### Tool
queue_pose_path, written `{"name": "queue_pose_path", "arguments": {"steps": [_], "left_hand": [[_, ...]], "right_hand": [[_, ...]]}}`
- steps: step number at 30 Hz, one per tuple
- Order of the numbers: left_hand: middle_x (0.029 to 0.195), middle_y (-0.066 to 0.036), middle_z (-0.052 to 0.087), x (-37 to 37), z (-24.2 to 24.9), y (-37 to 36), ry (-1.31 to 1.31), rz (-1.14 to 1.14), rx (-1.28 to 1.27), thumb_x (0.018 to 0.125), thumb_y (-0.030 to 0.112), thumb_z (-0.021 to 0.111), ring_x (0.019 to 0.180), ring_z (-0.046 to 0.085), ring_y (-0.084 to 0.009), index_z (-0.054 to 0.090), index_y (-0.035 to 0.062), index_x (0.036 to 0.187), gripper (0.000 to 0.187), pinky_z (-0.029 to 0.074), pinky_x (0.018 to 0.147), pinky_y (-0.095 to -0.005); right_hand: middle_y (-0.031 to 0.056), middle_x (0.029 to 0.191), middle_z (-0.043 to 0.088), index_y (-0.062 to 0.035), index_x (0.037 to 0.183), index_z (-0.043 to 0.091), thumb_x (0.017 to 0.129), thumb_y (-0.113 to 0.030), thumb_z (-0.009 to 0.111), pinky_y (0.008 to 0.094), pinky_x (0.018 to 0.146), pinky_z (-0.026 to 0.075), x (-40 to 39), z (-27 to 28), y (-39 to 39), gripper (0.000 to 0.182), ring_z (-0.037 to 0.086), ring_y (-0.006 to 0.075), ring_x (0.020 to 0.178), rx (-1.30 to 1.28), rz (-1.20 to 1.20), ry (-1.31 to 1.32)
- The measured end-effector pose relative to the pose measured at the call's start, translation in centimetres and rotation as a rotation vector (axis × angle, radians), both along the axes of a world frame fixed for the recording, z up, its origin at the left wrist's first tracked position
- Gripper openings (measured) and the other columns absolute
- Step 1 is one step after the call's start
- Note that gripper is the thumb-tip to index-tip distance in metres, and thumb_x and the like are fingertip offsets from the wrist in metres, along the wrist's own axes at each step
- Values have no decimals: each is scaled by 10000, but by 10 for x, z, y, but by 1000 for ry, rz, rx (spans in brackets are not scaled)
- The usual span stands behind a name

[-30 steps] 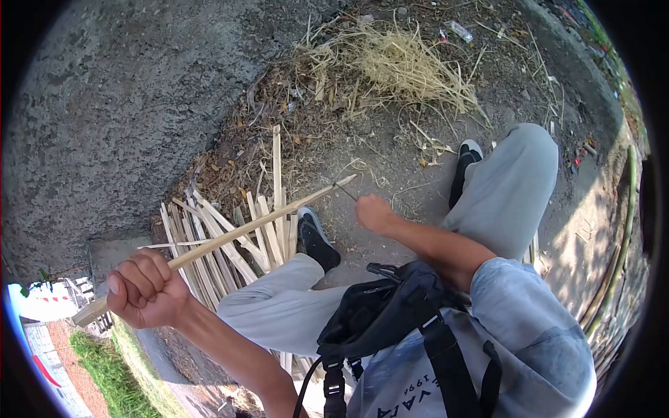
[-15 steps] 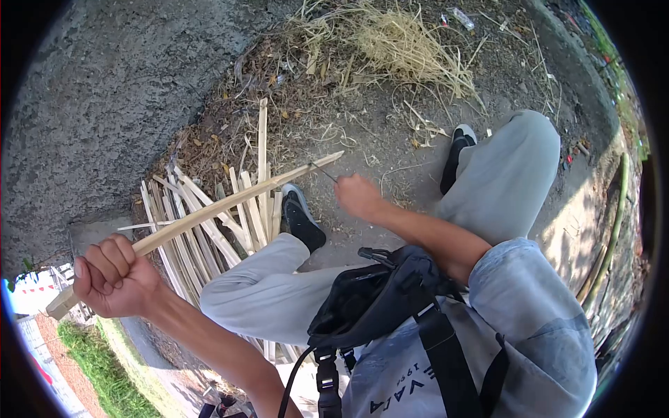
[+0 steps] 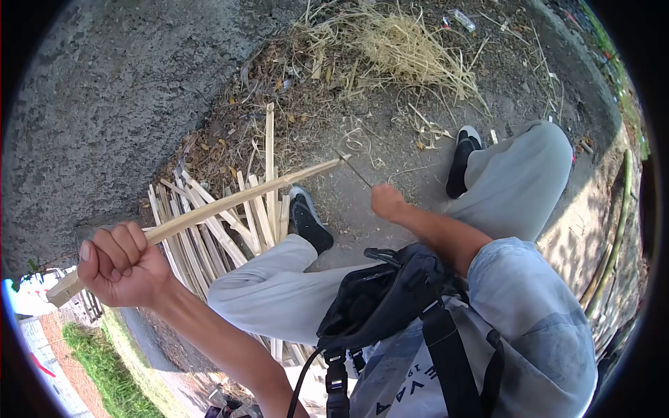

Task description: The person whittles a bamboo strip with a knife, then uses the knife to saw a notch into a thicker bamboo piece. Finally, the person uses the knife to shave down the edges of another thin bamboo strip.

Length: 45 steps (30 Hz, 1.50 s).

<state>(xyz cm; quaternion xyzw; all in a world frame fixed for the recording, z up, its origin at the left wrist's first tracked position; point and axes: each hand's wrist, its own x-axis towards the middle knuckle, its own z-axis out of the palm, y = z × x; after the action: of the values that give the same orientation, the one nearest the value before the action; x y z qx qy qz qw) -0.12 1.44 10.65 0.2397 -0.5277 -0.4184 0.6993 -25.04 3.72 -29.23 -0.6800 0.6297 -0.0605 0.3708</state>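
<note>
My left hand (image 3: pixel 124 265) is wrapped round the thick end of a long, pale bamboo strip (image 3: pixel 233 200). The strip slants up and away to the right, and its far end narrows to a tip. In my right hand (image 3: pixel 389 202) is a knife (image 3: pixel 359 173), its handle hidden by the closed fingers. The thin dark blade crosses the strip right by the tip. Below the held strip, a pile of split bamboo strips (image 3: pixel 263 216) lies on the ground by my shoe (image 3: pixel 310 226).
A heap of fine shavings (image 3: pixel 408 49) lies at the top on the dirt. A rough grey concrete slab (image 3: pixel 132 104) fills the upper left. At the right lies a green pole (image 3: pixel 617 230). A black bag (image 3: pixel 380 292) hangs at my front.
My right hand has moved right and slightly toward me, taking the blade closer to the strip's tip. The left hand keeps its grip, with the strip shifted a little.
</note>
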Motion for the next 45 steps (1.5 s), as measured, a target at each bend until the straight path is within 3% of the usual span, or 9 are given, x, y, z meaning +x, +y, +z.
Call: {"name": "queue_pose_path", "arguments": {"steps": [5, 8, 11, 14, 20, 29, 32, 35, 45], "left_hand": [[432, 21, 231, -19, 5, -10, -6, 87, -14, 895, 122, 459, 378, 130, -72, 228, 176, 488, 471, 128, 394, -267], [431, 22, 232, -20, 7, -16, 15, 66, 6, 897, 121, 459, 382, 137, -71, 231, 177, 488, 471, 129, 395, -266], [433, 19, 235, -20, 10, -14, 9, 19, 30, 890, 110, 467, 388, 141, -73, 237, 179, 494, 464, 142, 405, -268], [449, 19, 220, -18, 9, -14, -39, -56, 10, 880, 93, 489, 402, 142, -75, 234, 179, 505, 461, 150, 422, -277], [432, 16, 235, -17, 9, -19, 14, 69, 33, 886, 126, 473, 386, 144, -75, 231, 177, 491, 466, 142, 401, -267], [430, 18, 230, -27, 10, -23, 6, 63, 26, 886, 128, 474, 382, 131, -70, 223, 180, 485, 477, 130, 396, -267], [433, 18, 233, -28, 9, -22, -5, 58, 24, 887, 125, 471, 381, 134, -71, 223, 178, 485, 476, 132, 397, -265], [435, 18, 234, -26, 9, -19, -21, 58, 14, 892, 124, 467, 381, 137, -71, 223, 177, 487, 476, 131, 397, -265], [438, 20, 217, -22, 9, -23, 27, 148, 50, 894, 158, 474, 385, 119, -74, 212, 180, 504, 471, 118, 400, -275]], "right_hand": [[272, 713, 638, 70, 869, 631, 852, -132, 508, 513, 732, 540, -12, -20, -23, 237, 652, 457, 727, 5, 26, -20], [299, 768, 643, 69, 874, 658, 809, -103, 519, 503, 735, 545, 11, 51, -6, 230, 655, 456, 767, -150, -55, -207], [318, 786, 636, 70, 840, 658, 812, -95, 507, 503, 721, 544, -4, -31, 3, 225, 653, 459, 778, -63, -9, -64], [287, 861, 657, 44, 889, 675, 831, -116, 504, 488, 782, 539, -29, -16, -20, 241, 657, 438, 848, 162, -11, 37], [275, 910, 666, 50, 901, 685, 825, -110, 507, 469, 760, 553, 12, 22, -5, 251, 668, 414, 871, -62, -47, -139], [293, 1000, 637, 67, 886, 666, 823, -102, 511, 483, 822, 530, -12, 13, -12, 238, 640, 419, 958, 175, -78, 11], [286, 1003, 649, 19, 948, 692, 839, -113, 506, 447, 813, 545, -2, -7, -11, 252, 655, 397, 953, 98, 110, -18], [276, 974, 650, 52, 898, 673, 825, -118, 513, 494, 808, 531, -23, -47, -14, 244, 644, 424, 945, 191, -96, 38], [316, 848, 644, 52, 808, 690, 801, -130, 537, 511, 786, 530, 3, -18, -24, 238, 651, 453, 860, 21, 66, -18]]}}
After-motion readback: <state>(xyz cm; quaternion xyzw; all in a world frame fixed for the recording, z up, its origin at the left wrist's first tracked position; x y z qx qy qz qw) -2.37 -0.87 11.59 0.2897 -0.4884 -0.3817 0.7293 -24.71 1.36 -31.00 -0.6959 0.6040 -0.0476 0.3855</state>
